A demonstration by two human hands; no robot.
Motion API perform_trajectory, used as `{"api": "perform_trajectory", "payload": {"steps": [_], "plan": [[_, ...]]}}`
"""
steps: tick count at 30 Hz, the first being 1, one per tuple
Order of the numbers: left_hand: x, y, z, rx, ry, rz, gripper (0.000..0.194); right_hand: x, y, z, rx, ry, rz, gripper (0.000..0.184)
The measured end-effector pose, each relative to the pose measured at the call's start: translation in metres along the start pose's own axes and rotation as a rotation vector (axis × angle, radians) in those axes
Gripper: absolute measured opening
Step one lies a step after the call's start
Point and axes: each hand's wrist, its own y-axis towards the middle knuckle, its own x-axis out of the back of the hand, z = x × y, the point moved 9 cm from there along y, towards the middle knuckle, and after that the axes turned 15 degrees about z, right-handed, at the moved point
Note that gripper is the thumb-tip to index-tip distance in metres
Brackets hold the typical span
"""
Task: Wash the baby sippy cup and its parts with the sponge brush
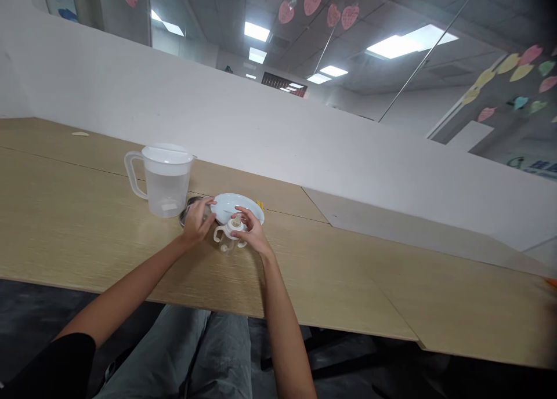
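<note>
A clear baby bottle (225,245) with white side handles and a teat on top stands on the table in front of me. My right hand (250,228) has its thumb and fingers around the bottle's white collar. To the bottle's left, my left hand (199,220) is apart from it, fingers spread and curved, with the fingertips close to the rim of a white dish (228,199). Whether they touch that rim I cannot tell. Partly hidden under the left hand is a dark-edged, shiny object (183,218) whose kind does not show.
A translucent lidded pitcher (167,184) stands left of my hands, its handle pointing left. Something small and yellow (260,204) shows behind the dish. A white wall (261,132) with glass above borders the wooden table (331,283) at the back.
</note>
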Motion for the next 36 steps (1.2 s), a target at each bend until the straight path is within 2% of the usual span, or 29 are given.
{"api": "perform_trajectory", "payload": {"steps": [2,5,8,13,16,22,28,30,34,36], "plan": [[0.003,0.004,0.025,0.129,0.065,-0.012,0.036,0.003,0.002,0.001,0.033,0.043,-0.007,0.074],[-0.013,0.011,0.049,0.209,0.207,0.125,0.029,0.009,0.002,0.003,0.087,0.095,-0.036,0.073],[-0.028,0.013,0.056,0.197,0.293,0.222,0.026,0.016,0.001,0.004,0.099,0.121,-0.071,0.074],[-0.037,0.013,0.063,0.238,0.375,0.306,0.046,0.019,-0.002,0.0,0.077,0.163,-0.108,0.073],[-0.04,0.011,0.071,0.284,0.405,0.362,0.051,0.018,-0.002,-0.005,0.044,0.173,-0.119,0.071],[-0.035,0.009,0.065,0.241,0.437,0.287,0.048,0.022,-0.003,-0.008,0.042,0.175,-0.169,0.07],[-0.026,0.012,0.059,0.237,0.445,0.212,0.033,0.022,-0.004,-0.004,0.051,0.15,-0.161,0.067],[-0.025,0.012,0.061,0.262,0.43,0.213,0.029,0.022,-0.005,-0.005,0.053,0.161,-0.166,0.068],[-0.028,0.012,0.065,0.348,0.366,0.289,0.024,0.023,-0.005,-0.007,0.059,0.174,-0.168,0.069],[-0.019,0.014,0.058,0.363,0.351,0.25,0.022,0.024,-0.004,-0.008,0.07,0.158,-0.173,0.067]]}}
